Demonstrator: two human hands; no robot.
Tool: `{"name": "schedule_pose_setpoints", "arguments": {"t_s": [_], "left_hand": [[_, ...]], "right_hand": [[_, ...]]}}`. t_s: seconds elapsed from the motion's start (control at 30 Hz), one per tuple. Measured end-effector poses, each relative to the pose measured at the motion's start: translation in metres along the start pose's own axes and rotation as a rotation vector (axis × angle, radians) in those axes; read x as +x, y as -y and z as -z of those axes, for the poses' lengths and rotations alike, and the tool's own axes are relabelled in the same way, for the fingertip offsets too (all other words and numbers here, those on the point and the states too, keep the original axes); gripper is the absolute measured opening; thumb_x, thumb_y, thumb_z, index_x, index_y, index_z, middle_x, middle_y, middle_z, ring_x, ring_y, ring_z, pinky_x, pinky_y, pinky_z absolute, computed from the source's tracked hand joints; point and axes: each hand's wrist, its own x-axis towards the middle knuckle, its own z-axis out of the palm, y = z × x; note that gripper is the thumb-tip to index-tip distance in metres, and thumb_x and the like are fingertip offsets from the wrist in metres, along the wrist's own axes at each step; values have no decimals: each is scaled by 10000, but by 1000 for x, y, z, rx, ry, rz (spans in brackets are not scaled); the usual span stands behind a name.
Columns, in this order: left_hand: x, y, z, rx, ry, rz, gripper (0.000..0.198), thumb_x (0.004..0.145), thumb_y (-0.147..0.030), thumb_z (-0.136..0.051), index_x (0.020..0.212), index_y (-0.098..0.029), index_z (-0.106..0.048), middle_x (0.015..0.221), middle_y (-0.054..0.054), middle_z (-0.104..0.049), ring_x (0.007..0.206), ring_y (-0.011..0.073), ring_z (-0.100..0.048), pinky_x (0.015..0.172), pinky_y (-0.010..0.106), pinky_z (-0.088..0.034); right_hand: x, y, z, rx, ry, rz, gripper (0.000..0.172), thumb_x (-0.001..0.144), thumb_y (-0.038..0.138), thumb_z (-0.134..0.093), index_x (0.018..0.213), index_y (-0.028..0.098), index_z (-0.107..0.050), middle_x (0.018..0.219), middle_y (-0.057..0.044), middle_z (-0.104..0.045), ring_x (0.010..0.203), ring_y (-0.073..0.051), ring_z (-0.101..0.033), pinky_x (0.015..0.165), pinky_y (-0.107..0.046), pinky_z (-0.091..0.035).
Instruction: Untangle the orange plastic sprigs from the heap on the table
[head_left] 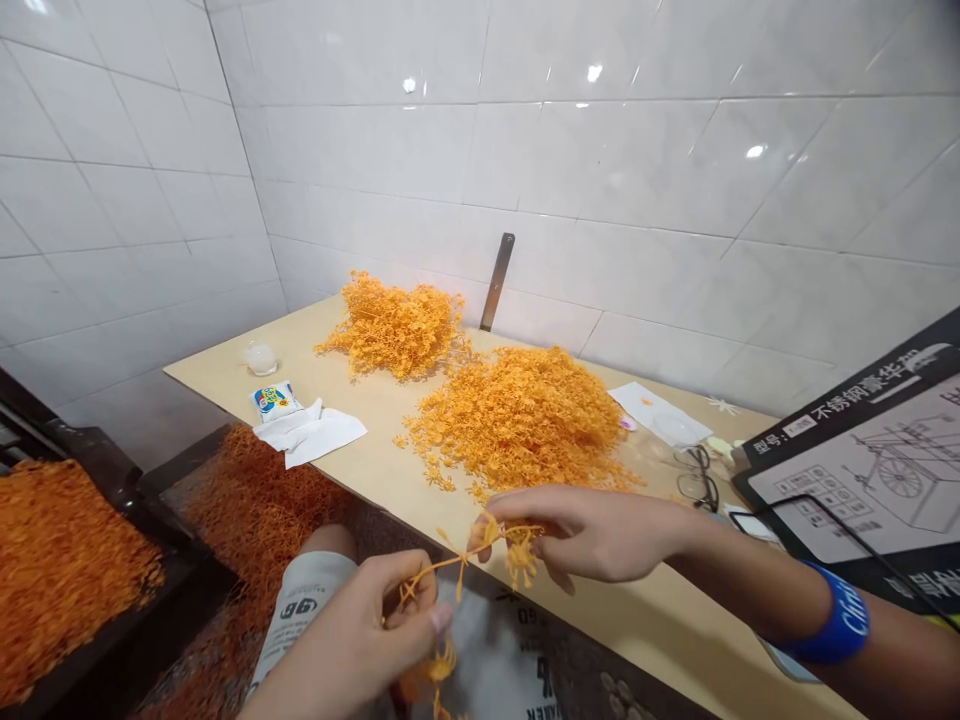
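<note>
Over the table's near edge, my left hand [375, 625] is closed around an orange sprig [465, 553] with thin stems and small flower-like tips. My right hand [577, 530], wearing a blue wristband [834, 618] on its arm, pinches the other end of the sprig, and a small tuft hangs under its fingers. Part of the sprig droops below my left hand, partly hidden by it. Just behind my right hand lies a loose heap of the same orange sprigs [525, 415]. A second, more upright orange bunch [397, 325] sits further back on the left.
The tan table [637, 620] stands against a tiled wall. On it are tissues [322, 430], a small packet [274, 400], a clear cup [261, 358], eyeglasses [699, 480] and white paper [660, 412]. A black printed box [862, 470] leans at right. A dark bin [127, 500] holds orange pieces.
</note>
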Motion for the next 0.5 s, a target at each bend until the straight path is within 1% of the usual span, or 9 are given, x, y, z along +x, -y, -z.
{"name": "schedule_pose_setpoints", "arguments": {"t_s": [0.07,0.13,0.17,0.23,0.27,0.3,0.33,0.4,0.5], "left_hand": [[-1,2,1,-4,52,-5,269,803,-429,-612,761,-192,-493,649,-47,-410,613,115,-382,555,208,-318],[-2,3,2,-2,51,-40,287,845,-466,-562,794,-186,-522,712,-23,-487,685,134,-456,618,214,-363],[-2,3,1,9,33,-58,327,881,-492,-504,787,-181,-538,744,-6,-520,729,146,-487,658,221,-380],[-2,4,-1,52,4,-75,420,932,-517,-398,757,-173,-562,758,15,-559,765,161,-520,702,233,-391],[-2,4,-2,83,-6,-75,450,943,-521,-372,741,-171,-569,740,18,-566,753,163,-526,697,236,-390],[-2,5,-3,115,-13,-71,466,948,-523,-363,726,-171,-573,718,20,-570,732,163,-528,678,237,-385],[-2,6,-4,146,-14,-71,470,950,-522,-366,715,-171,-574,698,20,-572,709,161,-527,654,236,-378],[-2,8,-4,203,-37,-94,465,955,-504,-376,697,-171,-573,672,21,-580,676,157,-526,630,237,-370],[-2,11,1,272,-105,-165,468,960,-472,-377,651,-168,-553,629,23,-576,620,149,-517,601,241,-360]], "right_hand": [[4,-8,-4,142,81,9,431,811,69,-499,1221,178,-572,1098,-69,-562,745,-101,-566,569,-177,-493],[10,-20,-11,312,174,12,368,798,168,-652,1160,166,-584,1098,-65,-554,764,-102,-564,600,-184,-509],[13,-27,-15,422,217,21,414,766,255,-737,1138,163,-582,1091,-65,-550,767,-107,-568,611,-196,-520],[21,-42,-26,645,267,76,628,668,481,-827,1138,156,-567,1055,-74,-561,781,-134,-589,615,-229,-536],[24,-48,-31,734,255,113,713,641,588,-809,1147,152,-560,1031,-80,-573,780,-146,-599,611,-243,-538],[27,-53,-35,799,227,147,757,639,673,-761,1145,146,-562,998,-84,-588,758,-151,-605,604,-254,-535],[30,-57,-38,837,193,166,756,665,730,-697,1116,136,-577,950,-83,-602,720,-148,-605,602,-263,-528],[34,-61,-41,835,127,163,666,747,741,-610,978,116,-620,831,-64,-611,643,-133,-589,620,-273,-511],[36,-58,-38,674,139,73,456,855,572,-602,799,120,-612,693,-15,-557,557,-106,-528,604,-255,-471]]}}
